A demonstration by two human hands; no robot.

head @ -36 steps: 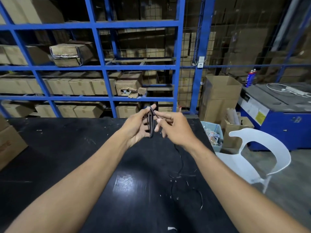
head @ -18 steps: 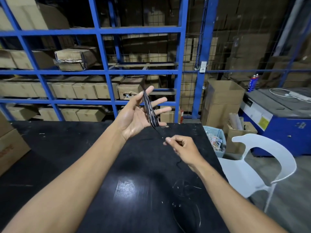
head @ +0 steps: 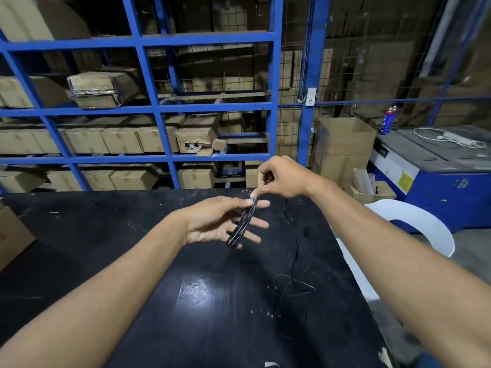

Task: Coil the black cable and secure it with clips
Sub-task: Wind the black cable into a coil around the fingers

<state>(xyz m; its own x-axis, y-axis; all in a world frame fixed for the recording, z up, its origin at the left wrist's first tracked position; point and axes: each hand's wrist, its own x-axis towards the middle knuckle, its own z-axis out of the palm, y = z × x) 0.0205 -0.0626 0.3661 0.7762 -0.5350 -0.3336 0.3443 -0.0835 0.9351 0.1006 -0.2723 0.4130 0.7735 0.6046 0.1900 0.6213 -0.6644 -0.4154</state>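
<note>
A thin black cable (head: 242, 224) is wound into a narrow flat coil across the fingers of my left hand (head: 215, 221), which is held palm up above the black table (head: 106, 235). My right hand (head: 281, 179) pinches the cable at the coil's upper end, just above my left fingertips. The loose rest of the cable (head: 292, 272) trails down from my right hand and lies in slack loops on the table near its right edge. No clip shows in view.
Blue metal racking (head: 273, 102) filled with cardboard boxes stands behind the table. A white plastic chair (head: 419, 224) sits right of the table, with open boxes (head: 342, 144) and a blue machine (head: 438, 181) beyond. A cardboard box (head: 10, 235) pokes in at left.
My right hand has gone from low beside the coil up to the coil's top end, carrying cable with it. My left hand has dropped and tilted flatter over the table.
</note>
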